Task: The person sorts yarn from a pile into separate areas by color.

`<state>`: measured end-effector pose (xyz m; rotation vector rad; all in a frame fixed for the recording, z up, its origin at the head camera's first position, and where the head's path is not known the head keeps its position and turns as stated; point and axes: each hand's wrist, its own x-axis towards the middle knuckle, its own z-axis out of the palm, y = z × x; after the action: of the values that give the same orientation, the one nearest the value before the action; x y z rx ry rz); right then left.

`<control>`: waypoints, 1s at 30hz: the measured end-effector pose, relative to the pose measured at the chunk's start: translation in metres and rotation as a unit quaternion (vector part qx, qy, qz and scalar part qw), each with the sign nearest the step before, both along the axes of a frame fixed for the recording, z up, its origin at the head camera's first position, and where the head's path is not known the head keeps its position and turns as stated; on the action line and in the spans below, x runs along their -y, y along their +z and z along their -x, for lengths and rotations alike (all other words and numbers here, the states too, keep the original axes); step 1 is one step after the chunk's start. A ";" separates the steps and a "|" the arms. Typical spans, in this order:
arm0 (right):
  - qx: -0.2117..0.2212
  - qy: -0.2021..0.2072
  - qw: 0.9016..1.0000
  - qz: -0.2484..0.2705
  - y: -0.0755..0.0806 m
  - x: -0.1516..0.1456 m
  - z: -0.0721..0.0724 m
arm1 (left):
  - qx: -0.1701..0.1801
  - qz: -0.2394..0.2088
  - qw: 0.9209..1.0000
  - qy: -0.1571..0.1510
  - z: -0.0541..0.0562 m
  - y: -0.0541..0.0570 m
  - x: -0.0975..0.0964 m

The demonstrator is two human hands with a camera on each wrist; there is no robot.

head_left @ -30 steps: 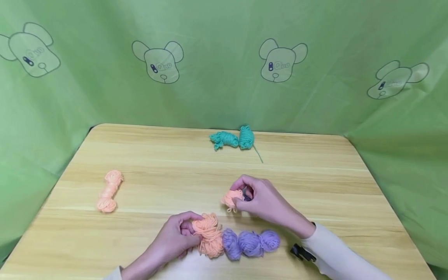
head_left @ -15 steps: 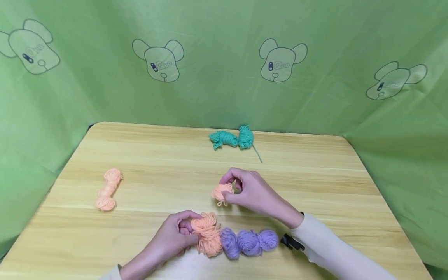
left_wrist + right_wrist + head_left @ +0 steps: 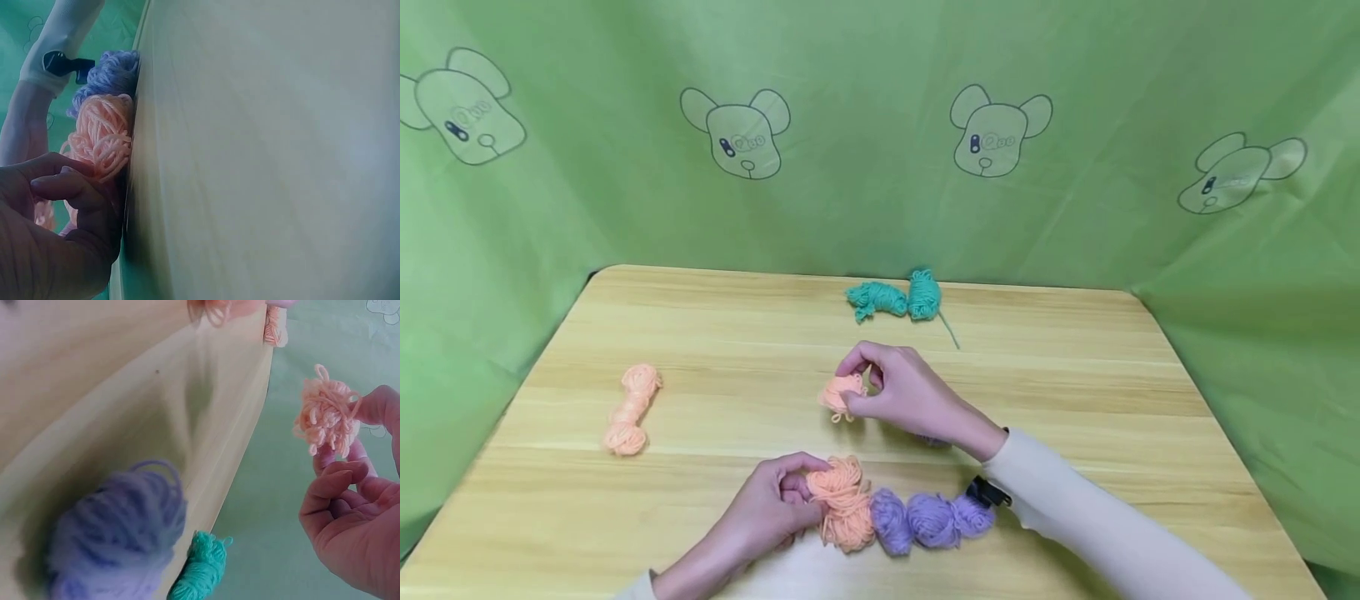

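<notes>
The small, peach-coloured bundle of looped yarn (image 3: 841,395) is above the wood-grain counter (image 3: 737,400), pinched between thumb and fingers of the right hand (image 3: 906,392). Expect a light, soft, compressible load; its loose loops may snag. Grip the compact body, clear of the loops. The left hand (image 3: 767,504) pinches the left edge of the larger, peach-coloured yarn skein (image 3: 847,515). Lumpy purple yarn (image 3: 932,520) lies directly beside that skein; two teal yarn bundles (image 3: 924,295) lie near the far edge.

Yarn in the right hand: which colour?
Peach; that yarn shows best in the right wrist view.
</notes>
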<state>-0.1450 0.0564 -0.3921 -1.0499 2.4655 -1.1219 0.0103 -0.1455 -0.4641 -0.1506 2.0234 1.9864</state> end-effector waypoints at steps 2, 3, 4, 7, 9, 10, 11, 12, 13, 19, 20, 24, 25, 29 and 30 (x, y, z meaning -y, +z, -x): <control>-0.001 0.004 1.000 0.009 -0.001 0.007 0.002 | 0.001 -0.001 1.000 0.001 0.000 -0.001 0.000; -0.001 0.006 1.000 0.012 -0.001 0.010 0.002 | 0.001 -0.001 1.000 0.000 0.000 -0.001 0.000; -0.001 0.009 1.000 0.016 -0.001 0.013 0.003 | 0.000 -0.001 1.000 0.000 0.000 -0.001 0.000; -0.005 0.016 1.000 0.025 -0.003 0.025 0.005 | -0.002 0.000 1.000 -0.001 0.000 -0.001 0.000; -0.008 0.023 0.999 0.031 -0.004 0.033 0.006 | -0.004 0.001 1.000 -0.001 0.000 -0.001 0.000; -0.008 0.026 0.999 0.033 -0.005 0.036 0.006 | -0.005 0.002 1.000 -0.001 0.000 -0.001 0.000; -0.009 0.027 0.999 0.034 -0.006 0.040 0.007 | -0.006 0.002 1.000 -0.001 0.000 -0.001 0.000; -0.009 0.029 0.999 0.035 -0.006 0.043 0.007 | -0.007 0.001 1.000 -0.001 0.000 -0.001 0.000; -0.007 0.031 0.999 0.036 -0.007 0.047 0.007 | -0.009 0.002 1.000 -0.001 0.000 -0.002 0.000; 0.006 0.034 0.999 0.035 -0.013 0.067 0.010 | -0.009 -0.004 1.000 0.002 0.000 -0.002 0.001; 0.007 0.033 0.999 0.034 -0.014 0.069 0.011 | -0.008 -0.005 1.000 0.002 -0.001 -0.002 0.001; 0.015 0.034 0.999 0.034 -0.017 0.079 0.012 | -0.007 -0.006 1.000 0.000 -0.001 0.000 0.001; 0.016 0.035 0.999 0.034 -0.018 0.081 0.012 | -0.008 -0.006 1.000 -0.001 -0.001 0.001 0.001; 0.018 0.042 0.998 0.031 -0.022 0.090 0.012 | -0.011 -0.009 1.000 -0.005 0.000 0.001 0.000; 0.018 0.046 0.998 0.029 -0.024 0.093 0.012 | -0.012 -0.009 1.000 -0.005 0.000 0.001 -0.001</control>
<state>-0.1573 -0.0363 -0.4156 -1.1367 2.3454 -1.1810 0.0105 -0.1446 -0.4629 -0.1132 2.0153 2.0096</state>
